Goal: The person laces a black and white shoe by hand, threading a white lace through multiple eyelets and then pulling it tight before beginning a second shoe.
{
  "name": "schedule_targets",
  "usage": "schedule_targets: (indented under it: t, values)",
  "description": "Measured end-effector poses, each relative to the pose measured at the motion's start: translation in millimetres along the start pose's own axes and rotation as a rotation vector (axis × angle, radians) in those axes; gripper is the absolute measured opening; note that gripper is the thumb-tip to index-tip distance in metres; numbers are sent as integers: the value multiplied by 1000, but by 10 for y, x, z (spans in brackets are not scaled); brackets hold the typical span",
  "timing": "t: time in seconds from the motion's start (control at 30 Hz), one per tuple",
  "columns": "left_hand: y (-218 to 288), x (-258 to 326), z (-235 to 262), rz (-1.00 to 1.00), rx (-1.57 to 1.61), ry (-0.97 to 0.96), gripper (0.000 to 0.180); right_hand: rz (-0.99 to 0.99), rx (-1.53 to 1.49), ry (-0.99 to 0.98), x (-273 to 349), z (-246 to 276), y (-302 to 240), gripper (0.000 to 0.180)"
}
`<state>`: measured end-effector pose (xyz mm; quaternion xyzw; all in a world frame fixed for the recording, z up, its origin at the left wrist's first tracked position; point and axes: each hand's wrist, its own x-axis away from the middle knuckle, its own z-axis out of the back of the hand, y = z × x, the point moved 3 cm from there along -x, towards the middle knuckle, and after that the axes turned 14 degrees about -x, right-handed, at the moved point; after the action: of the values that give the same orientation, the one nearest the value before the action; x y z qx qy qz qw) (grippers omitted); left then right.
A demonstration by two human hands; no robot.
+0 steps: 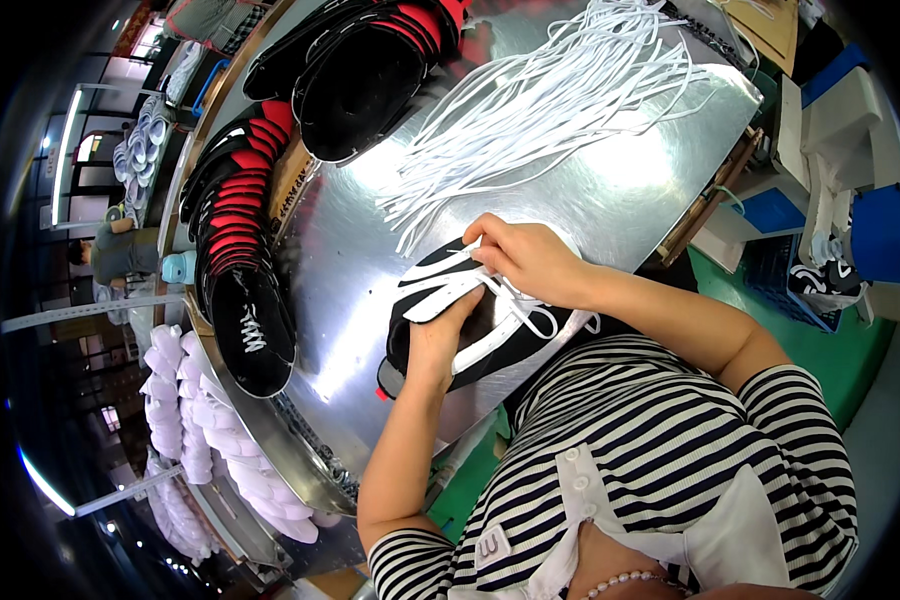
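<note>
The right hand (530, 258) covered the top of the black-and-white shoe upper (440, 300), so the spot where its fingertips met the white lace (525, 310) could not be seen. The left hand (435, 340) hid the middle of that upper, and the striped shirt (660, 440) covered its near end. The bundle of loose white laces (560, 95) ran off the upper edge. The stack of black-and-red shoe uppers (370, 60) was cut by the same edge. Beyond the shiny metal table (610, 190), the white moulded pieces (185, 420) at the left were too blurred to identify. A distant person (120, 250) was too small to make out.
</note>
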<state>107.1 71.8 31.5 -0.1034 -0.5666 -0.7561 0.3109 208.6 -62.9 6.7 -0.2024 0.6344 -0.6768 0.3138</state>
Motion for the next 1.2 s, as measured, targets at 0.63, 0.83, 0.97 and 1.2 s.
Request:
schedule_targets:
  t: [0.63,0.83,0.97,1.2]
  values:
    - [183,838,-71,-856,-932,525,16,-12,-6,207,-108,19,84,21]
    - [-24,589,-157,-722,-765,530,19,82,-260,169,272,107,-157,22]
    - [-27,513,-106,-616,-732,521,25,-52,-129,-41,685,74,-238,25]
    - [-27,477,-91,-541,-762,496,28,-104,37,-109,773,1,-155,24]
